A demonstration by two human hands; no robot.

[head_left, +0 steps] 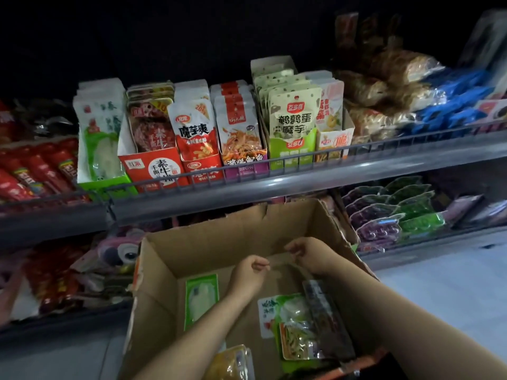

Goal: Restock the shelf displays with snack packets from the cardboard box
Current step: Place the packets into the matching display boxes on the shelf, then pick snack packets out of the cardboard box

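An open cardboard box [192, 250] stands on the floor below the shelf. Inside it, my left hand [251, 272] and my right hand [308, 255] each pinch an end of a clear plastic wrapper [279, 260] stretched between them. On the box's bottom lie a green-and-white packet [201, 298], a yellow packet [230, 363] and a small heap of mixed snack packets [299, 327] with a dark one on its right side. The upper shelf [274, 185] holds display cartons of upright packets: green-white, red, purple and light green ones.
Red packets [33, 171] fill the shelf at left. Brown and blue bags [411, 97] pile up at right. The lower shelf carries purple and green packets [397, 215] on the right and red ones with a plush toy [118, 250] on the left. Pale floor [452, 283] lies right of the box.
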